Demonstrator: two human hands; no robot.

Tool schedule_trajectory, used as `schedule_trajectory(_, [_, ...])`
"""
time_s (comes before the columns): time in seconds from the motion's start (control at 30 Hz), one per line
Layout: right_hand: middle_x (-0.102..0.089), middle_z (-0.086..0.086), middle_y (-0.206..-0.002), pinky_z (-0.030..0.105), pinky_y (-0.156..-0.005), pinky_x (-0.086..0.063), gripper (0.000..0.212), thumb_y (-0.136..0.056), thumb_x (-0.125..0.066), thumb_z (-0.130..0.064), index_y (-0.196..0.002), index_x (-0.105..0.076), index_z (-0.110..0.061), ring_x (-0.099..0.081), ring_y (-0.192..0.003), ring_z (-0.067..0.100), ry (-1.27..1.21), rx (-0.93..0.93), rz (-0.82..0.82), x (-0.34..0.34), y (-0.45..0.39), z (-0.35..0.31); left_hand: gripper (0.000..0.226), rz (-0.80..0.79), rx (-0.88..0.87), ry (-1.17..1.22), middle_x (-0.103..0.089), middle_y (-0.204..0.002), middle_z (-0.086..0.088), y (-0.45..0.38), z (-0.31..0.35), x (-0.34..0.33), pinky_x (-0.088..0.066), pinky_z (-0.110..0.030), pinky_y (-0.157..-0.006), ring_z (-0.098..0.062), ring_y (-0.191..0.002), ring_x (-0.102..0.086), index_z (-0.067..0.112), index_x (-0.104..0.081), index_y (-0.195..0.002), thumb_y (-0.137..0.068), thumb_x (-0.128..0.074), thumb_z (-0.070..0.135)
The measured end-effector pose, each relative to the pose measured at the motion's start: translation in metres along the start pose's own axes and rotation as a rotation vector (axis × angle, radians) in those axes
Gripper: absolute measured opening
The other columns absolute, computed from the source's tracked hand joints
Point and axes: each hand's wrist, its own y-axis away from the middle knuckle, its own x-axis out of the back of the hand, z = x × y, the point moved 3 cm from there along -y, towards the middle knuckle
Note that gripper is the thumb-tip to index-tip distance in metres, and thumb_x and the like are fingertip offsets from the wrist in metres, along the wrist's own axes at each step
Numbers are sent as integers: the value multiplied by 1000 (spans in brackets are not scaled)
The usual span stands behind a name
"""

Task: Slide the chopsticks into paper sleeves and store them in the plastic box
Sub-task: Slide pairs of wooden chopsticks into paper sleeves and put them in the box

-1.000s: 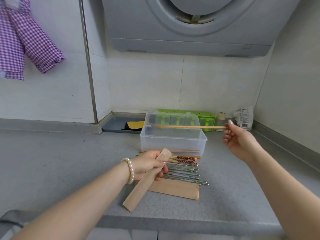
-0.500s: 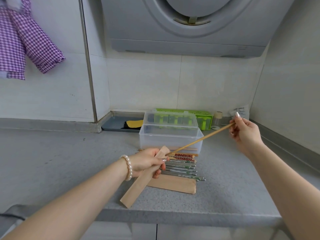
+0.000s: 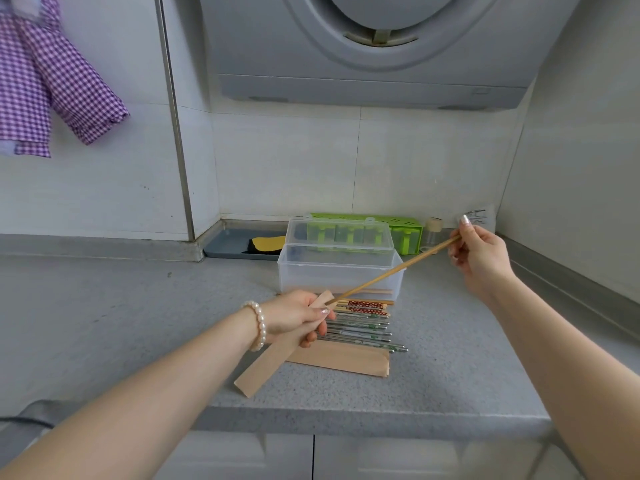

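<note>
My left hand [image 3: 298, 317] grips a tan paper sleeve [image 3: 273, 358] that slants down toward the counter's front edge. My right hand [image 3: 479, 254] pinches the far end of a wooden chopstick [image 3: 391, 271]; its tip touches the sleeve's upper mouth. Behind them stands the clear plastic box [image 3: 341, 271] with its lid raised, a sleeved pair lying at its bottom. A row of loose chopsticks [image 3: 363, 325], wooden, red-patterned and metal, lies in front of the box. Flat paper sleeves [image 3: 346, 358] lie under them.
A green plastic container [image 3: 398, 226] and a small jar [image 3: 433, 232] stand at the back wall. A grey tray [image 3: 228, 242] with a yellow sponge sits in the corner. A grey appliance [image 3: 381, 64] hangs overhead. A purple checked cloth [image 3: 52, 81] hangs at left.
My right hand swung the chopstick from level above the box down to a slant, bringing its tip to the mouth of the sleeve. My left hand kept the sleeve nearly still.
</note>
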Motion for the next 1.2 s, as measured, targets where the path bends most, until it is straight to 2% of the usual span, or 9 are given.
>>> schedule_trajectory(0.2, [-49, -5, -44, 22, -48, -32, 35, -94, -51, -33, -66, -56, -13, -44, -43, 9, 11, -32, 34, 6, -2, 1, 31, -11, -3, 18, -57, -71, -5, 2, -1, -3, -46, -23, -54, -12, -55, -50, 7, -58, -98, -101, -33, 25])
schedule_trajectory(0.4, [-48, -9, -41, 17, -44, -35, 36, -95, -50, -31, -64, -54, -13, -45, -40, 6, -19, 23, 65, 3, 4, -8, 18, 38, -41, -56, -58, -78, -4, 0, 1, -2, -49, -22, -60, -10, -62, -52, 10, -58, -96, -98, -40, 15])
schedule_trajectory(0.63, [-46, 3, -58, 20, -51, -40, 33, -95, -49, -28, -67, -56, -12, -47, -47, 9, -12, 93, 30, -6, 13, -18, 17, 141, -29, 2, -58, -79, -6, -6, 0, -2, -50, -19, -56, -10, -63, -54, 8, -56, -100, -98, -39, 7])
schedule_trajectory(0.87, [-50, -9, -42, 17, -47, -41, 34, -96, -49, -26, -67, -56, -10, -48, -42, 6, -36, 117, 13, -10, 19, -24, 23, 208, -27, 29, -58, -76, -7, -8, 0, -1, -48, -20, -54, -12, -62, -54, 7, -57, -96, -100, -36, 15])
schedule_trajectory(1.2, [-51, -8, -44, 20, -50, -40, 33, -95, -50, -27, -67, -58, -11, -48, -44, 6, -19, 159, -31, -11, 21, -31, 30, 234, -7, 33, -60, -73, -7, -7, 0, 0, -49, -23, -55, -14, -59, -55, 7, -58, -96, -101, -32, 21])
